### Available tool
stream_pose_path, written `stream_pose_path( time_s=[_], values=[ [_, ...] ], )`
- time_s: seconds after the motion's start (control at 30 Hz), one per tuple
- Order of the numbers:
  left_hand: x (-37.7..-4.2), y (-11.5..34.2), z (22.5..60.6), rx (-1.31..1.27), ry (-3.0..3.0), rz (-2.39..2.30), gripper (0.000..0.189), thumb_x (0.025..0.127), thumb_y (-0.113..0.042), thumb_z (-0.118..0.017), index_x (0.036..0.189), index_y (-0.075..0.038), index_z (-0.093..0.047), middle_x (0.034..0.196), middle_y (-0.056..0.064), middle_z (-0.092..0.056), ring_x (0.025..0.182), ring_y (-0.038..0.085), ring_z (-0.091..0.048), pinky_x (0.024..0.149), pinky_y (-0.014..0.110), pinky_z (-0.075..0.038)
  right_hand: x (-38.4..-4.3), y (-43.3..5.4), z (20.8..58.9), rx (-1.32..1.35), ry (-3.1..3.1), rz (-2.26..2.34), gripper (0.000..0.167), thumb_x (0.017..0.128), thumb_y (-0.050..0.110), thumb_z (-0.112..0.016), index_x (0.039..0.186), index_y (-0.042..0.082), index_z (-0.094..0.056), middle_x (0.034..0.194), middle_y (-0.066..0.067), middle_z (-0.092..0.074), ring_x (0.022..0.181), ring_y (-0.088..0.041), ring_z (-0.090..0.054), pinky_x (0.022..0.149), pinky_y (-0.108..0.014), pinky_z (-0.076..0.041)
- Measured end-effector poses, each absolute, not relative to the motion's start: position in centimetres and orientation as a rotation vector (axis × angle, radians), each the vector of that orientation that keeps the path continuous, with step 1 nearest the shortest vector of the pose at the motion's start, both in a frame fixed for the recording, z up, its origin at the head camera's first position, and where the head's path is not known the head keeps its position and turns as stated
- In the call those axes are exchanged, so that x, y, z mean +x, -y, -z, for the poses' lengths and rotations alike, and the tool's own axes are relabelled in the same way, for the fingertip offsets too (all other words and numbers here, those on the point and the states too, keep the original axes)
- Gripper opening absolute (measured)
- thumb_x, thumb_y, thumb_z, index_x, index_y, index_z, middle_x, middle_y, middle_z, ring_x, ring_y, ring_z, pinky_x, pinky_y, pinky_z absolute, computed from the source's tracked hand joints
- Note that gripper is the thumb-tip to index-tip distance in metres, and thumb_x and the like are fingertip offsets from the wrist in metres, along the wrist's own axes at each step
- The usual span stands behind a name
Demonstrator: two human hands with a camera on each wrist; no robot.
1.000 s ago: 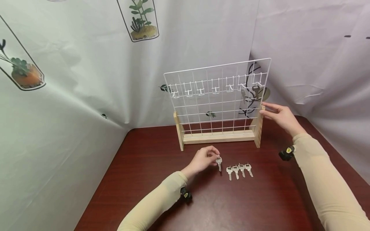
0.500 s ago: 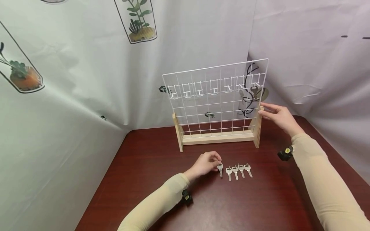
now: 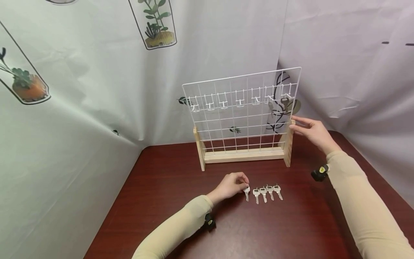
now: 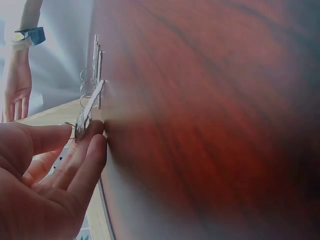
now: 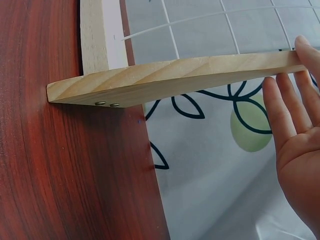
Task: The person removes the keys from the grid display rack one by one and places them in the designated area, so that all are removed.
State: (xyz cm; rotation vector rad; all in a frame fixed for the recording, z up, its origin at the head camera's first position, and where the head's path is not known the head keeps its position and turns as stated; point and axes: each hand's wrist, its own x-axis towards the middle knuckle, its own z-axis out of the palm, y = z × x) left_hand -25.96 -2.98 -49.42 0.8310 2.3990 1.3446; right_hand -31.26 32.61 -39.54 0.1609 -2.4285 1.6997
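Note:
My left hand pinches a silver key by the small ring at its head, low over the table. In the left wrist view, the thumb and fingers hold that key with its blade tip right at the tabletop. Just to its right lies a row of several similar keys, each with a ring. My right hand grips the top of the wooden side post of a white wire rack. The right wrist view shows thumb and fingers on opposite sides of the post.
A line of white hooks runs across the upper part of the rack. Two keys hang from the rightmost hooks. The rack stands on the dark red table near its back edge, before a plant-printed white cloth.
My left hand has come down and slightly right with the key, bringing it beside the row of keys. My right hand stays on the post, and the view shifts slightly.

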Motion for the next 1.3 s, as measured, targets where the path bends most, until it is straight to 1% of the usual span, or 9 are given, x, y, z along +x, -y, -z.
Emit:
stream_pose_path(
  time_s=[0.1,0.23,0.33,0.43,0.67,0.83,0.97,1.03,1.3],
  values=[
    [-26.02,2.93,49.34,0.871,-2.470,-1.270,0.005,0.092,-0.001,-0.069,0.093,-0.007,-0.069,0.084,-0.001,-0.072,0.062,0.005,-0.060,0.056,0.018,-0.052,-31.34,-32.61,39.52,0.166,2.423,-1.703,0.063,0.097,0.024,-0.070,0.149,0.000,-0.045,0.109,0.030,-0.062,0.092,0.011,-0.065,0.082,-0.013,-0.053],
    [-26.05,2.92,49.22,0.917,-2.537,-1.199,0.005,0.091,-0.005,-0.071,0.090,-0.010,-0.070,0.082,-0.004,-0.072,0.065,0.001,-0.058,0.062,0.017,-0.048,-31.29,-32.56,39.53,0.170,2.406,-1.709,0.065,0.096,0.024,-0.071,0.148,-0.003,-0.044,0.108,0.029,-0.063,0.092,0.010,-0.065,0.082,-0.014,-0.054],
    [-26.08,2.97,49.15,0.938,-2.560,-1.169,0.005,0.090,-0.006,-0.072,0.090,-0.010,-0.071,0.081,-0.006,-0.072,0.068,-0.001,-0.058,0.066,0.016,-0.046,-31.14,-32.47,39.48,0.170,2.406,-1.697,0.066,0.095,0.027,-0.072,0.148,-0.003,-0.046,0.111,0.026,-0.064,0.093,0.009,-0.066,0.083,-0.015,-0.054],
    [-26.18,2.97,49.16,0.946,-2.572,-1.153,0.005,0.090,-0.005,-0.073,0.091,-0.010,-0.071,0.080,-0.006,-0.071,0.068,-0.002,-0.058,0.067,0.016,-0.046,-31.00,-32.38,39.38,0.171,2.411,-1.683,0.066,0.095,0.029,-0.072,0.148,-0.001,-0.047,0.114,0.022,-0.065,0.093,0.008,-0.066,0.083,-0.015,-0.054],
    [-26.38,2.56,49.27,0.955,-2.564,-1.140,0.004,0.089,-0.006,-0.072,0.090,-0.009,-0.073,0.077,-0.008,-0.069,0.067,-0.003,-0.057,0.066,0.015,-0.045,-30.92,-32.44,39.38,0.183,2.389,-1.703,0.062,0.096,0.026,-0.071,0.147,0.000,-0.048,0.108,0.028,-0.064,0.093,0.010,-0.065,0.083,-0.014,-0.054],
    [-26.28,2.32,49.22,0.958,-2.568,-1.138,0.005,0.088,-0.005,-0.073,0.088,-0.009,-0.072,0.077,-0.007,-0.069,0.067,-0.003,-0.057,0.067,0.015,-0.045,-30.92,-32.39,39.51,0.188,2.382,-1.711,0.064,0.095,0.026,-0.072,0.147,-0.002,-0.047,0.116,0.019,-0.067,0.094,0.007,-0.066,0.084,-0.016,-0.054],
    [-26.20,2.29,49.19,0.957,-2.568,-1.127,0.008,0.087,-0.001,-0.073,0.088,-0.009,-0.073,0.077,-0.006,-0.070,0.066,-0.004,-0.058,0.068,0.015,-0.047,-30.91,-32.36,39.58,0.200,2.377,-1.718,0.063,0.095,0.026,-0.072,0.147,-0.001,-0.048,0.119,0.014,-0.068,0.094,0.006,-0.067,0.085,-0.016,-0.054],
    [-26.22,2.29,49.23,0.952,-2.573,-1.105,0.009,0.087,0.000,-0.073,0.088,-0.009,-0.073,0.077,-0.007,-0.069,0.066,-0.004,-0.058,0.068,0.015,-0.046,-30.90,-32.31,39.53,0.209,2.374,-1.720,0.063,0.095,0.026,-0.072,0.147,-0.002,-0.048,0.117,0.015,-0.069,0.094,0.005,-0.068,0.085,-0.016,-0.054],
    [-26.23,2.21,49.29,0.965,-2.602,-1.007,0.010,0.085,-0.003,-0.076,0.086,-0.012,-0.073,0.074,-0.012,-0.067,0.066,-0.004,-0.056,0.068,0.014,-0.045,-30.86,-32.29,39.30,0.198,2.380,-1.724,0.064,0.096,0.026,-0.072,0.148,-0.002,-0.047,0.110,0.026,-0.065,0.093,0.007,-0.067,0.084,-0.016,-0.054]
  ],
)
